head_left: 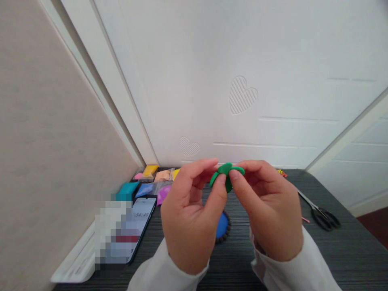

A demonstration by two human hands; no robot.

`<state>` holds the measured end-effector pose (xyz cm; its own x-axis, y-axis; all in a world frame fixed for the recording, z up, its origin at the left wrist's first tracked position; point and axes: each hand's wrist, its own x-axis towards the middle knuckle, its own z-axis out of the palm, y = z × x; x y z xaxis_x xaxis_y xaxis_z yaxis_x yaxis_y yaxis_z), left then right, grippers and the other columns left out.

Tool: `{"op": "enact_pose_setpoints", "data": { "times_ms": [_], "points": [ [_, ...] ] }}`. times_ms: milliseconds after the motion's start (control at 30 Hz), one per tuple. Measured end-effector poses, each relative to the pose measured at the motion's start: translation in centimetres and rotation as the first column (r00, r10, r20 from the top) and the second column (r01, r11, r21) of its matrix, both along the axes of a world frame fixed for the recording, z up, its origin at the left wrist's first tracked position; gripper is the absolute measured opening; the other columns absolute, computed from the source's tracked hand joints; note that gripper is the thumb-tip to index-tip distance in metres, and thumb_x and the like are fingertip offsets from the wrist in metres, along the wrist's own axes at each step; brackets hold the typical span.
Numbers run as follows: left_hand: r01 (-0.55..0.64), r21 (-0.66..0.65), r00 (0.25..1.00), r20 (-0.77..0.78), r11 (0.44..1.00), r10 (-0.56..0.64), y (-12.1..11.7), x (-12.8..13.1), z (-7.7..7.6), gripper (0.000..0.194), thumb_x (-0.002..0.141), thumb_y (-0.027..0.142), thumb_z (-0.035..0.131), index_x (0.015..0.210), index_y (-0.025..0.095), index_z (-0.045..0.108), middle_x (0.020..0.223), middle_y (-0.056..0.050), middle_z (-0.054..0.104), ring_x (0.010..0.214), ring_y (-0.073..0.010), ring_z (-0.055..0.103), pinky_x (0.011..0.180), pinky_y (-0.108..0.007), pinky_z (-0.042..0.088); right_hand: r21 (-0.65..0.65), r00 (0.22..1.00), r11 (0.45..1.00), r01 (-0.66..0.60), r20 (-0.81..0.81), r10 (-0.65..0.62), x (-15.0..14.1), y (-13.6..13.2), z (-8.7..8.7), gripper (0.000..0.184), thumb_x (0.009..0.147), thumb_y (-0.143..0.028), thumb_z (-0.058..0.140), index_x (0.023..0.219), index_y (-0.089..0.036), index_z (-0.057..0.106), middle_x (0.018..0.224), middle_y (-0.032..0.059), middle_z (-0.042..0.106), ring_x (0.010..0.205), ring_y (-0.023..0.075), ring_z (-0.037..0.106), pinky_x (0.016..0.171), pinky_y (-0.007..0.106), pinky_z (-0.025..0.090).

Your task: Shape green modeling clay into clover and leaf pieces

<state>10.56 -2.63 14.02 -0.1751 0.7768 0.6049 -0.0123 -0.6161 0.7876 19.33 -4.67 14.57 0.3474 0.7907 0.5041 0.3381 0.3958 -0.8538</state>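
A small green clay piece with several rounded, petal-like lobes (pixel 225 168) is held up between my two hands, above the table. My left hand (pixel 194 214) pinches it from the left, thumb in front and fingers behind. From the right, my right hand (pixel 271 210) grips it the same way, its thumb on the near side. Below and behind my left hand lies a round blue disc with a dark, bumpy rim (pixel 222 227), partly covered by that hand.
Packets of coloured clay, such as yellow (pixel 150 170), teal (pixel 127 190) and purple (pixel 164 194), lie at the back left. A phone (pixel 142 214) and a white tray-like object (pixel 75 258) are at the left. Black-handled scissors (pixel 324 217) rest on the dark table (pixel 348 250) at the right. A white panel (pixel 188 81) stands behind.
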Motion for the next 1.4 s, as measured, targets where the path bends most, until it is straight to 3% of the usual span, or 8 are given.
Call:
{"op": "enact_pose_setpoints", "data": {
  "times_ms": [200,467,700,867,1000,1167,1400],
  "points": [
    [-0.014,0.06,0.999,0.046,0.998,0.011,0.1,0.4,-0.1,0.027,0.067,0.006,0.058,0.089,0.022,0.057,0.081,0.001,0.058,0.073,-0.0094,0.059,0.069,-0.022,0.051,0.032,0.994,0.996,0.086,0.059,-0.088,-0.3,0.0,0.0,0.007,0.074,-0.021,0.053,0.081,-0.021,0.054,0.073,0.0006,0.056,0.07,0.0138,0.054,0.065,0.03,0.045],
    [0.075,-0.021,0.997,0.036,0.997,-0.074,0.3,0.1,0.0,0.036,0.069,0.008,0.057,0.1,0.025,0.056,0.092,-0.001,0.061,0.08,-0.0124,0.06,0.072,-0.024,0.052,0.076,0.992,0.993,0.087,0.089,-0.094,-0.4,0.0,0.0,0.012,0.073,-0.017,0.053,0.083,-0.022,0.054,0.077,0.0007,0.057,0.072,0.0138,0.053,0.066,0.03,0.044],
    [0.097,-0.05,0.994,0.05,0.994,-0.094,0.7,0.0,0.0,0.024,0.069,0.009,0.057,0.088,0.023,0.06,0.082,0.001,0.062,0.075,-0.0099,0.06,0.071,-0.021,0.051,0.092,0.983,0.991,0.094,0.151,-0.107,-0.4,0.3,-0.3,0.014,0.072,-0.017,0.054,0.086,-0.022,0.054,0.079,0.0003,0.057,0.073,0.0133,0.052,0.067,0.03,0.043],
    [0.281,-0.174,0.944,0.228,0.944,-0.239,1.7,-0.6,-0.1,0.026,0.069,0.013,0.058,0.094,0.021,0.056,0.089,-0.003,0.061,0.082,-0.0139,0.06,0.069,-0.024,0.052,0.044,0.998,0.998,-0.052,-0.024,0.053,-0.1,0.4,-0.1,0.028,0.075,-0.019,0.051,0.102,-0.022,0.046,0.087,0.0023,0.057,0.079,0.0136,0.054,0.07,0.029,0.045],
    [0.404,-0.221,0.889,0.323,0.888,-0.324,2.2,-0.8,-0.1,0.024,0.071,0.013,0.056,0.093,0.022,0.056,0.088,-0.001,0.062,0.082,-0.0119,0.059,0.07,-0.022,0.049,-0.012,0.99,0.991,-0.134,-0.035,0.133,0.3,0.5,-0.1,0.022,0.075,-0.02,0.051,0.098,-0.021,0.048,0.082,0.0016,0.057,0.075,0.0125,0.055,0.066,0.027,0.045],
    [0.466,-0.229,0.85,0.383,0.855,-0.361,1.9,-0.5,0.1,0.018,0.071,0.013,0.055,0.088,0.02,0.057,0.084,0.001,0.062,0.079,-0.0093,0.058,0.069,-0.019,0.046,-0.01,0.994,0.994,-0.112,0.009,0.112,0.4,0.5,-0.2,0.013,0.077,-0.023,0.048,0.09,-0.021,0.051,0.08,0.001,0.056,0.075,0.013,0.054,0.067,0.029,0.045],
    [0.487,-0.231,0.835,0.405,0.842,-0.372,1.8,-0.6,0.2,0.013,0.071,0.013,0.057,0.082,0.019,0.055,0.078,0.002,0.061,0.074,-0.0075,0.056,0.068,-0.018,0.044,-0.019,0.992,0.998,-0.053,0.117,0.055,0.3,0.6,-0.2,0.017,0.073,-0.022,0.054,0.09,-0.022,0.052,0.081,0.0002,0.057,0.075,0.0132,0.053,0.068,0.03,0.044]
  ]
}}
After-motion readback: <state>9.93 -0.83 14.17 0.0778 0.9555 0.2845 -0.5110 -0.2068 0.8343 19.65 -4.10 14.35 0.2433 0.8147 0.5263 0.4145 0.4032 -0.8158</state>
